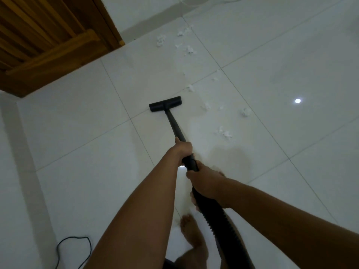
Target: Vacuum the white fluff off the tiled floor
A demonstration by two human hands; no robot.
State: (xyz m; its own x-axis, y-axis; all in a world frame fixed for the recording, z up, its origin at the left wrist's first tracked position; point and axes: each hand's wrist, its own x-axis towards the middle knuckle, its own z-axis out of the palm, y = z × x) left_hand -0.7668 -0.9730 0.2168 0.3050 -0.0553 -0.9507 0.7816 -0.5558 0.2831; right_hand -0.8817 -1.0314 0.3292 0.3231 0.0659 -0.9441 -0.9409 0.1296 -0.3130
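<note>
While both my arms reach forward and down, my left hand (182, 150) grips the black wand (174, 124) higher up, fingers curled right round the tube. My right hand (206, 183) grips lower, where the wand meets the ribbed black hose (223, 220); its fingers wrap under the tube and only their tips show on the near side. The hose runs back past my right forearm and out of the bottom of the view.

At the far end of the wand the flat black floor head (165, 104) sits on the glossy white tiled floor (272, 74), close to a grout line. No fluff touches the head. The white fluff lies to its right and beyond it in a loose trail: one clump (225, 133) to the right of the wand, another (245, 112) further right, a small tuft (191, 87) just beyond the head, and a scatter (189, 49) far off near the wall.

A wooden door (48, 35) fills the upper left corner. A thin black cable (77, 247) loops on the tiles at the lower left. My bare foot (191, 232) stands between my arms, and a round lamp reflection (297, 100) shines on the floor at right.
</note>
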